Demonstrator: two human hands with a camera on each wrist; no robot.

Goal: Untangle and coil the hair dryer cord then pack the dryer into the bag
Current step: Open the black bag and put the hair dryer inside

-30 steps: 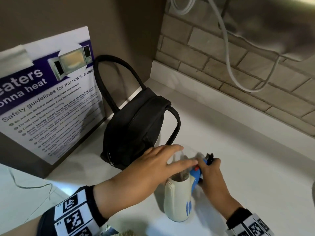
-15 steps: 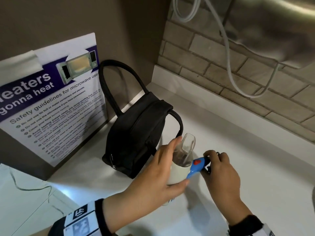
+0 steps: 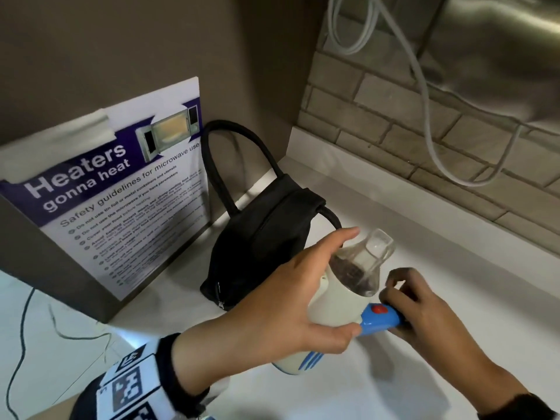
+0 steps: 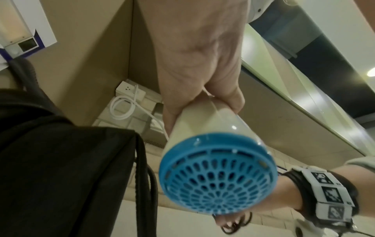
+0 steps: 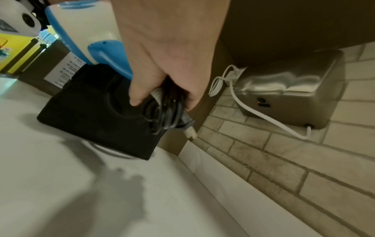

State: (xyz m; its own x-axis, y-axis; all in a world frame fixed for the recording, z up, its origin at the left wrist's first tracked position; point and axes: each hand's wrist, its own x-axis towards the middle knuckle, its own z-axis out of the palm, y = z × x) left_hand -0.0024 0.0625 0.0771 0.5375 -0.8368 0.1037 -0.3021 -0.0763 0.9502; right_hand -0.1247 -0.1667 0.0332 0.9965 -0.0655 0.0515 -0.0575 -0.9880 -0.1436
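A cream hair dryer (image 3: 339, 301) with a clear nozzle, blue folding handle (image 3: 380, 318) and blue rear grille (image 4: 218, 176) is lifted off the white counter (image 3: 454, 298). My left hand (image 3: 291, 301) grips its barrel (image 4: 202, 115). My right hand (image 3: 424, 301) holds the end of the handle together with the coiled black cord (image 5: 164, 110), whose plug (image 5: 189, 132) sticks out below the fingers. The black bag (image 3: 260, 247) stands zipped just left of the dryer, one strap upright.
A microwave safety poster (image 3: 121, 195) leans on a brown box at the left. A steel hand dryer (image 5: 288, 89) with a white cable (image 3: 424, 101) hangs on the brick wall. Thin wires (image 3: 60, 328) lie on the counter at the lower left.
The dryer went from standing nozzle-down on the counter to lifted and tilted, nozzle up toward the bag. My left hand closed round its barrel; the right hand stayed on the handle and cord.
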